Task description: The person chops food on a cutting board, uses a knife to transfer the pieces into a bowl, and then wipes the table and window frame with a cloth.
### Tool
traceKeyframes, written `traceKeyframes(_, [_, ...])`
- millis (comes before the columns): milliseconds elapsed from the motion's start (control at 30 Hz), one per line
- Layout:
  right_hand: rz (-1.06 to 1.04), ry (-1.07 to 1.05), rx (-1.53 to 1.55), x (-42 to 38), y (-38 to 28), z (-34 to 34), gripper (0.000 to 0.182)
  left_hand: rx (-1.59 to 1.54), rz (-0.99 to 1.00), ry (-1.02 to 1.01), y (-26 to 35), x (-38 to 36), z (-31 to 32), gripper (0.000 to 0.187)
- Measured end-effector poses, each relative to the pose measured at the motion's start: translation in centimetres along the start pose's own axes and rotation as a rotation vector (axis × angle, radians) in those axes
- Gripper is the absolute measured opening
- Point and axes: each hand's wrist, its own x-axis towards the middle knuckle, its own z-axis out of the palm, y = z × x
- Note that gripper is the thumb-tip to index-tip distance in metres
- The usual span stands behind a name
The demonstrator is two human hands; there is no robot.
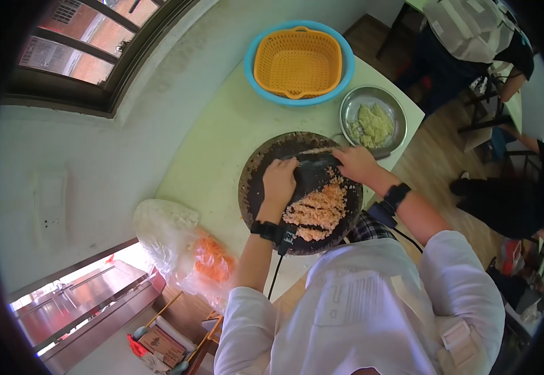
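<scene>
A round, dark chopping board lies on the table, with finely chopped pinkish-orange food spread over its right and near side. Above the board's far part is a wide, dark cleaver blade, slightly blurred. My right hand is closed at the blade's right end, where the handle is hidden in the grip. At the opposite end, my left hand has its fingers curled against the blade. Just beyond my right hand stands a round metal bowl holding pale green shredded food.
A yellow basket sits in a blue basin at the table's far end. Plastic bags, one with orange shreds, lie left of the board. Other people are on the right. A wall with a window borders the left.
</scene>
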Motion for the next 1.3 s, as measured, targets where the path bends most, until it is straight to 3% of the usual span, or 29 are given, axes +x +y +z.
traceKeyframes(100, [0.084, 0.035, 0.028, -4.2, -1.0, 0.7, 0.024, -0.07, 0.058, -0.011, 2.0, -1.8, 0.5, 0.019])
traceKeyframes(200, [0.233, -0.064, 0.054, -7.5, -3.5, 0.3, 0.023, -0.087, 0.11, -0.059, 3.1, -2.9, 0.3, 0.021])
traceKeyframes(400, [0.444, -0.1, 0.168, -9.3, -8.7, 1.6, 0.019, -0.097, 0.208, -0.138, 2.1, -5.0, -2.5, 0.015])
traceKeyframes(467, [0.424, -0.095, 0.163, -9.0, -9.0, 2.3, 0.02, -0.027, 0.115, -0.179, 1.8, -5.7, -4.1, 0.014])
traceKeyframes(533, [0.262, 0.02, 0.161, -7.9, -9.2, 1.5, 0.021, -0.005, 0.137, -0.164, 1.1, -6.7, -4.7, 0.016])
traceKeyframes(600, [0.121, 0.017, 0.064, -6.0, -8.7, 1.0, 0.017, 0.023, 0.084, 0.002, 0.8, -7.9, -5.6, 0.021])
traceKeyframes(733, [-0.14, 0.043, -0.161, -0.9, -9.0, 1.3, 0.011, 0.138, -0.012, 0.132, -0.3, -11.1, -6.1, 0.023])
traceKeyframes(833, [-0.183, 0.127, -0.188, 2.1, -11.5, 3.2, 0.023, 0.231, -0.149, 0.195, -0.6, -13.8, -5.9, 0.022])
traceKeyframes(900, [-0.198, 0.124, -0.226, 2.7, -13.0, 4.8, 0.018, 0.274, -0.36, 0.147, -1.1, -15.4, -5.6, 0.023])
traceKeyframes(1067, [-0.241, 0.159, -0.195, 1.2, -12.4, 5.7, 0.014, 0.205, -0.273, 0.078, 0.6, -17.1, -4.5, 0.025])
traceKeyframes(1200, [-0.267, 0.013, -0.268, -0.3, -9.6, 3.6, 0.017, 0.038, -0.226, 0.005, 3.3, -16.6, -1.9, 0.018])
traceKeyframes(1300, [-0.27, -0.017, -0.347, -1.5, -8.0, 2.3, 0.021, -0.024, -0.197, 0.104, 5.3, -15.6, -0.8, 0.014])
